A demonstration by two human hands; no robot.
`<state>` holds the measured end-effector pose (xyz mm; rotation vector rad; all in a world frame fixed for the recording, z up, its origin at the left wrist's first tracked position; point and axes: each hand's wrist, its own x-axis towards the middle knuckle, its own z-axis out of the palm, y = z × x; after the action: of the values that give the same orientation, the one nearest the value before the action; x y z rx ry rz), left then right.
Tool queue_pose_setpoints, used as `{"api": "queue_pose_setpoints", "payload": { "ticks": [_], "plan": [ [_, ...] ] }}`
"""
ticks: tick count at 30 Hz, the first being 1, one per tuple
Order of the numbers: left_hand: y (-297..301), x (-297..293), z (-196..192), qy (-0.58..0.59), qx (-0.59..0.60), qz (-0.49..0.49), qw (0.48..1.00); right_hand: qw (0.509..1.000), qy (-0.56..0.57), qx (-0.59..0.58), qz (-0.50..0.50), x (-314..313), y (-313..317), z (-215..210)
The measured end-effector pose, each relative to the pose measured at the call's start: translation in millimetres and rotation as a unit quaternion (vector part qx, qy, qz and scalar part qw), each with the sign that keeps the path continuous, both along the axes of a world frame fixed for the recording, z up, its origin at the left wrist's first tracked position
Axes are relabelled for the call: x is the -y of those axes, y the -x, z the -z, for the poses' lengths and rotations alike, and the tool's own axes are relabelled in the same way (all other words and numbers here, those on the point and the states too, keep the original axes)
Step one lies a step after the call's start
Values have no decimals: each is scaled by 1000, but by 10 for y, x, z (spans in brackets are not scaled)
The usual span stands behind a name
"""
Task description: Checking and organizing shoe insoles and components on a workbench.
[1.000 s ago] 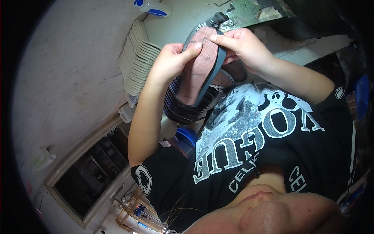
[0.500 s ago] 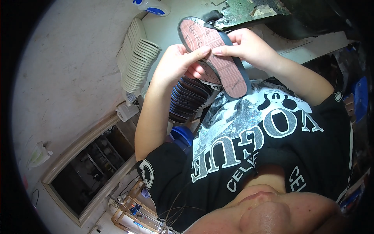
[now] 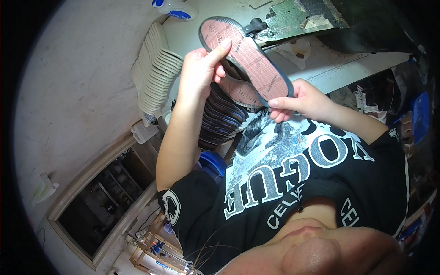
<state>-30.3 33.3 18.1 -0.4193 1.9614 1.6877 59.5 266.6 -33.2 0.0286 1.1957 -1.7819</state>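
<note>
A shoe sole (image 3: 259, 64) with a pinkish-red, finely lined face and a dark rim is held tilted between my two hands. My left hand (image 3: 200, 68) grips its upper left edge, thumb on the pink face and fingers curled beneath. My right hand (image 3: 306, 100) pinches the lower right end, thumb on the face. Behind it, partly hidden, is a second pinkish sole (image 3: 240, 90) on top of a stack of dark soles (image 3: 222, 117), close to my left forearm.
A row of nested cream-coloured soles (image 3: 158, 68) leans by the wall on the left. At the back stand a white bottle (image 3: 176, 9) with a blue label and a worn green machine plate (image 3: 298, 23) on the pale worktable (image 3: 348, 68). A blue tub (image 3: 211, 164) sits below.
My right hand has slid from the sole's middle down to its lower right end. My left hand and the sole have shifted slightly left and up, and the sole's tilt has changed.
</note>
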Motion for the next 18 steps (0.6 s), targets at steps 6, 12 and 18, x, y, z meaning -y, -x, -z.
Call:
{"api": "queue_pose_setpoints", "payload": {
  "ticks": [6, 12, 18],
  "plan": [
    [333, 29, -36, 76, 23, 48, 996, 988, 59, -9, 139, 189, 28, -111],
    [784, 239, -31, 401, -146, 256, 867, 973, 79, 39, 215, 253, 152, -208],
    [944, -144, -174, 197, -403, 490, 747, 964, 79, 35, 252, 332, 214, -239]
  ]
}}
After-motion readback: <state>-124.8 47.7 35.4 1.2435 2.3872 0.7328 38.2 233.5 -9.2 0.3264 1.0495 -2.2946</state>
